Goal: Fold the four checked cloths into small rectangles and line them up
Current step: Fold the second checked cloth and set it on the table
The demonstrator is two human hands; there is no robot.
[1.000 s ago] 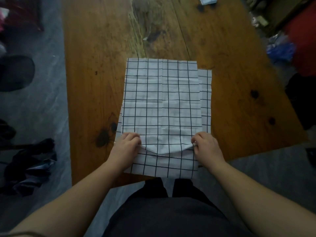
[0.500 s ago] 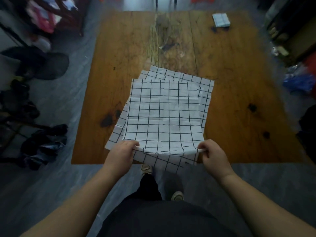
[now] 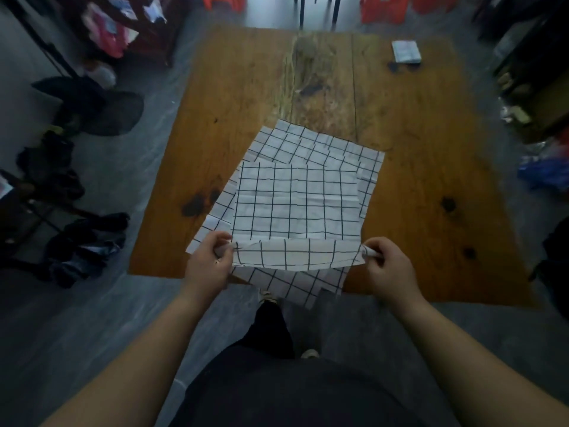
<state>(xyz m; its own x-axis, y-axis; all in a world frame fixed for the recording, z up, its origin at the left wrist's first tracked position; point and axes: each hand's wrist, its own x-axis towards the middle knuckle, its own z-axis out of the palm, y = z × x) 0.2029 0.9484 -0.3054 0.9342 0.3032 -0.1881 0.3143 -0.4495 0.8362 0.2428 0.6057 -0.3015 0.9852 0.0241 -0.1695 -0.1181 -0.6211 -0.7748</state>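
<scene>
Through the head camera I look down on a wooden table with a person's two bare arms reaching forward from the bottom of the view.

As I judge it, the task is at an early stage. One small folded rectangle of checked fabric lies alone near the far right corner of the table, and I take it for the first finished cloth. Everything else is still unfolded. A loose stack sits at the middle of the near edge. The top cloth lies square to me. The cloths beneath are turned at an angle, so their corners stick out toward the far side and the left, and one corner hangs over the near edge. I cannot count how many are in the stack. If it holds three, three folds and the lining up are left.

The left hand pinches the near left corner of the top cloth, fingers curled round the fabric. The right hand pinches the near right corner in the same way. Both hands hover just past the near edge of the table, well apart, with the near hem stretched between them and raised off the stack. The rest of that cloth rests flat on the pile, running away from the hands toward the middle of the table.
</scene>
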